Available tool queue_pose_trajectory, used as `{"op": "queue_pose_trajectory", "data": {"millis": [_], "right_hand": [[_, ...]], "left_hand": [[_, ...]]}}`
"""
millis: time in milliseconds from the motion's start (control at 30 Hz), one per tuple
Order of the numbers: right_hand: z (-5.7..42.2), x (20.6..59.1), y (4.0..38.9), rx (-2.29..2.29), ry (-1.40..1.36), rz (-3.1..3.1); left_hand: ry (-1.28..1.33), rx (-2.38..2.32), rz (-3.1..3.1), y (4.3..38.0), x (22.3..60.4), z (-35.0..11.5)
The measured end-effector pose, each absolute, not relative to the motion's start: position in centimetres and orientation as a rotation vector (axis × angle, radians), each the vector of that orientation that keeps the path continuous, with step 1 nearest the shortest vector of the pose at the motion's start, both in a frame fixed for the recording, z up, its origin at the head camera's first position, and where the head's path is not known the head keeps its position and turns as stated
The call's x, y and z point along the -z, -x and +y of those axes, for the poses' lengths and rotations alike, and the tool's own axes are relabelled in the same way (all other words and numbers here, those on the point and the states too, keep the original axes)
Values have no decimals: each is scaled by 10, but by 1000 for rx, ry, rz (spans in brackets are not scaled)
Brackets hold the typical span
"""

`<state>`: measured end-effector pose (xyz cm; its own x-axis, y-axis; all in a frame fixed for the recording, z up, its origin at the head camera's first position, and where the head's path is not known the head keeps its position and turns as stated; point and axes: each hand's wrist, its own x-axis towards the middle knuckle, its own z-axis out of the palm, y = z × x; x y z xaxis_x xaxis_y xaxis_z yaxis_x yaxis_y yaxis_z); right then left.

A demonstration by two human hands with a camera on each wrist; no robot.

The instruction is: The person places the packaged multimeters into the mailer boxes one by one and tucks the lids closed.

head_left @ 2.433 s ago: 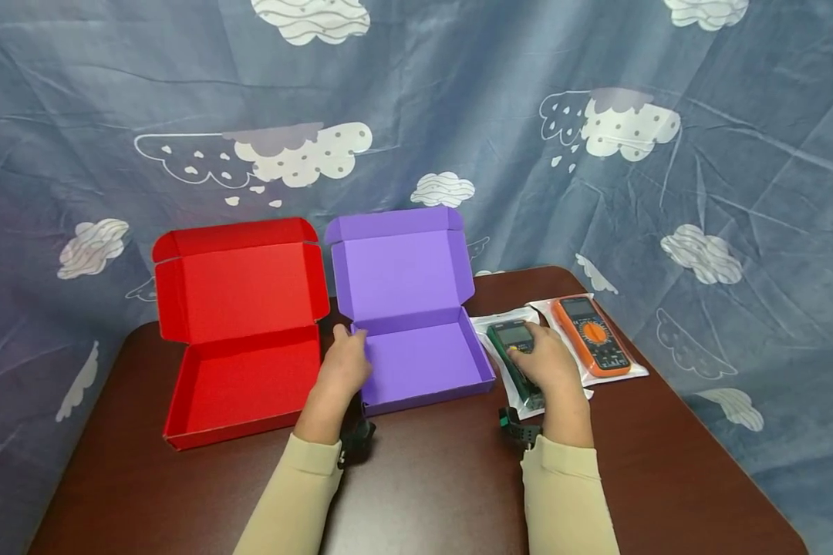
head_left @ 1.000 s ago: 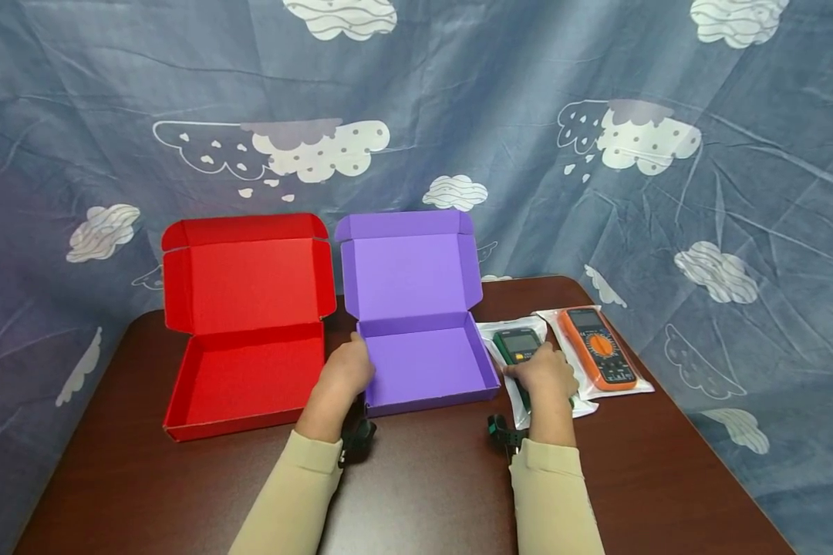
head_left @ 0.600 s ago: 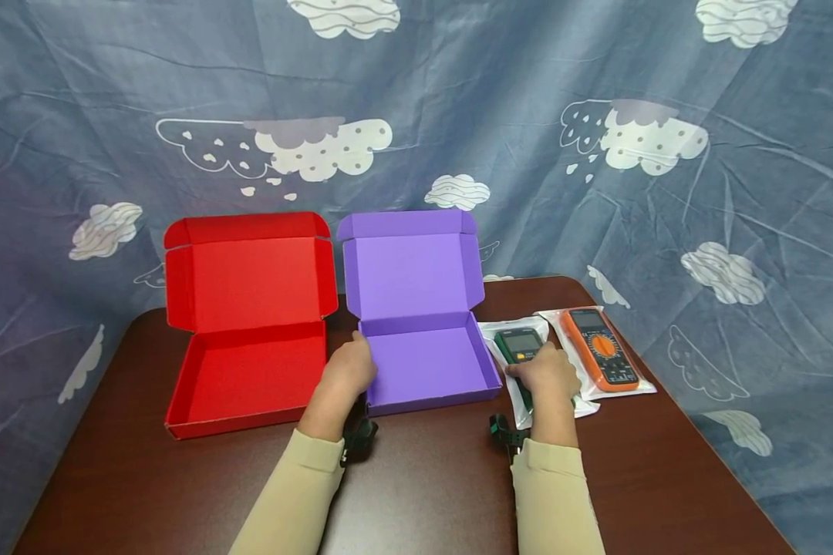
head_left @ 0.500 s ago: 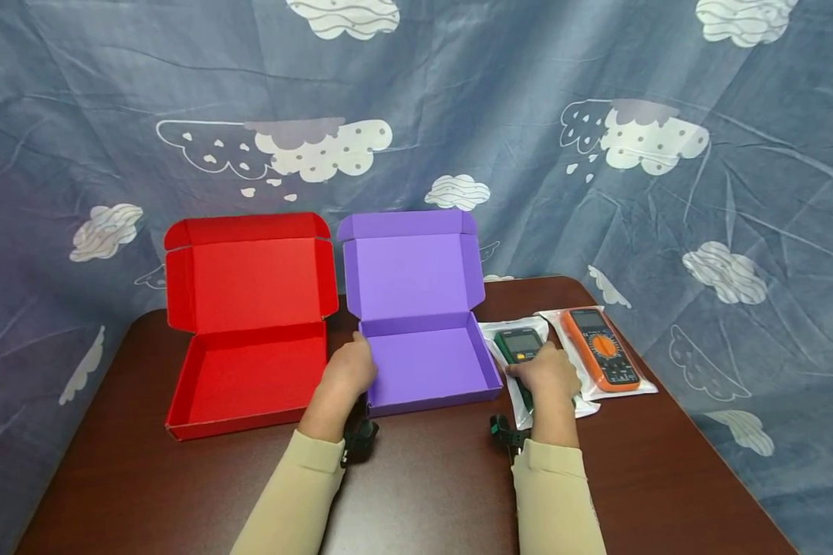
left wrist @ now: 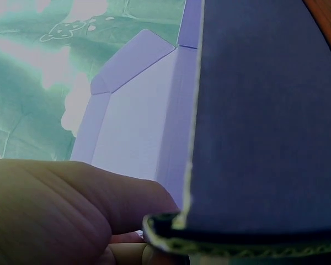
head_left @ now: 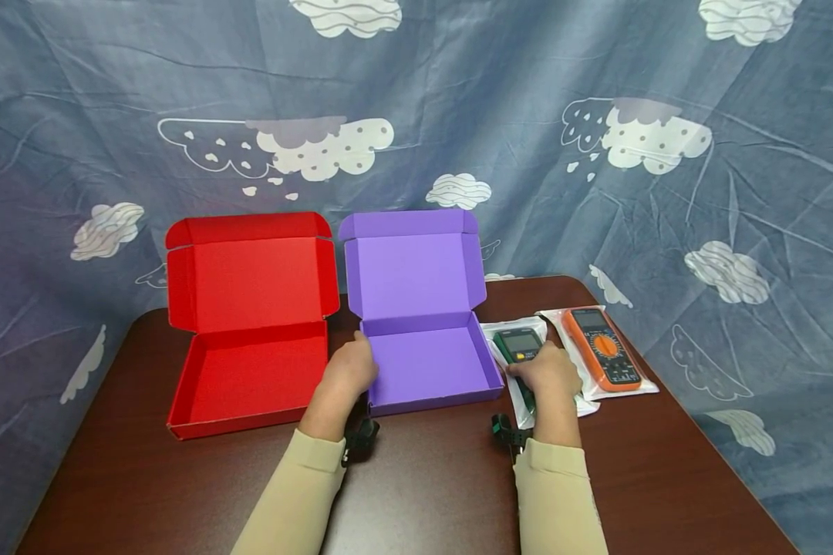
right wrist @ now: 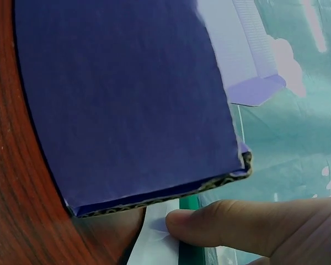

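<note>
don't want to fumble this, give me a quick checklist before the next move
1. Purple box open: ok, lid up.
2. Left hand on purple box: ok, at its left side.
3. Right hand on green meter: ok, over its lower part.
4. Right hand's grip secure: cannot tell, the hand hides it.
5. Orange meter out of the way: ok, right of the green meter.
6. Red box open: ok.

On the table (head_left: 423, 493), two multimeters (head_left: 605, 348), apparently in bags (head_left: 523, 415), lie right of two boxes (head_left: 430, 362).

Matt cardboard box (head_left: 426, 366), glossy wood-grain table (head_left: 416, 478)
</note>
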<state>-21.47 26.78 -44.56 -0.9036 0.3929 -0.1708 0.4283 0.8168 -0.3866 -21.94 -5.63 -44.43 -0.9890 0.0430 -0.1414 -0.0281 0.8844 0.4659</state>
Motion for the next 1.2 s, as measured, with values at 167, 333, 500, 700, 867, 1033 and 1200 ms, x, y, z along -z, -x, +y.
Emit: {"op": "queue_pose_trajectory", "data": {"millis": [167, 333, 500, 700, 867, 1033, 1200], "right_hand": [[269, 443, 214, 654, -645, 2933], [270, 437, 213, 637, -630, 2946], [269, 433, 211, 630, -642, 2947], [267, 431, 209, 653, -653, 2959], [266, 428, 207, 663, -668, 2980], [267, 424, 205, 653, -687, 2987], [267, 418, 202, 651, -686, 2977]], "left_hand": [[-1, -730, 2897, 219, 444, -56], [-5, -726, 2902, 219, 443, -55], [-12, -719, 2914, 219, 443, -55], [-19, -723, 2915, 218, 444, -55], [-22, -722, 2914, 217, 444, -56], [-28, -714, 2924, 218, 445, -56], [-30, -710, 2929, 218, 445, -56]]}}
